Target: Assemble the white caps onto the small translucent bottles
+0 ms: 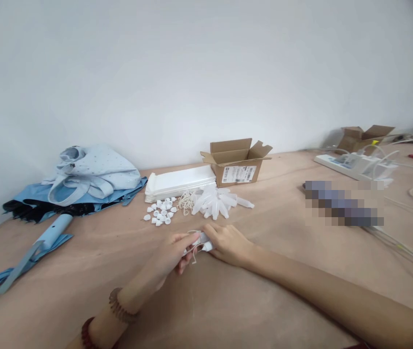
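Observation:
My left hand and my right hand meet above the table, close together. Between the fingertips is a small translucent plastic bottle, mostly hidden by them. A white cap shows at the right fingers. A thin white cord loops out by my left fingers, which are closed on it. Just beyond my hands lie a pile of translucent bottles, a tangle of pale cords and a scatter of white caps.
Behind these stand a stack of white flat packets and an open cardboard box. A blue bag and an umbrella lie left. On the right are a blurred-out device, a power strip, cables and another box.

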`<action>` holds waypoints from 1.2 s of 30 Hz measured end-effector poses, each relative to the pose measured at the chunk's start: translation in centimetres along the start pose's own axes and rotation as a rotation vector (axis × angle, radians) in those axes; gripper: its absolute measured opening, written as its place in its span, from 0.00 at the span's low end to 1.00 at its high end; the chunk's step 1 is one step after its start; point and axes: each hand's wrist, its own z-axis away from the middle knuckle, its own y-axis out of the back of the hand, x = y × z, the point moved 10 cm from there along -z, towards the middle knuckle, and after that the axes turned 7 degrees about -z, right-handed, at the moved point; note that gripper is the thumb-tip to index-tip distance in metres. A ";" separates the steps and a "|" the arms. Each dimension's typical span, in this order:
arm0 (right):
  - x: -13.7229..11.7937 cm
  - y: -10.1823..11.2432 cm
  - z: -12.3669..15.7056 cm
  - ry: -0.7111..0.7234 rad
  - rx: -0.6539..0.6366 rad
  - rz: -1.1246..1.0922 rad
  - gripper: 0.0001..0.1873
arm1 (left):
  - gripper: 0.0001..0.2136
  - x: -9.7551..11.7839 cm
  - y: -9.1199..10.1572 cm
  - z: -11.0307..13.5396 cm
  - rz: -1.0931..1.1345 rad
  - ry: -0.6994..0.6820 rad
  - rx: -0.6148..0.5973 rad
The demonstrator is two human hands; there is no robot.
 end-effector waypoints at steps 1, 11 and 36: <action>0.0 0.0 0.0 0.000 0.002 0.002 0.09 | 0.22 -0.1 -0.1 0.1 0.022 0.017 -0.014; 0.1 0.1 0.0 0.004 0.031 0.012 0.09 | 0.23 -1.6 0.3 0.0 0.140 0.119 -0.052; 0.3 -0.2 0.0 -0.026 -0.010 0.021 0.11 | 0.08 6.5 -2.0 4.8 -1.102 -0.941 0.450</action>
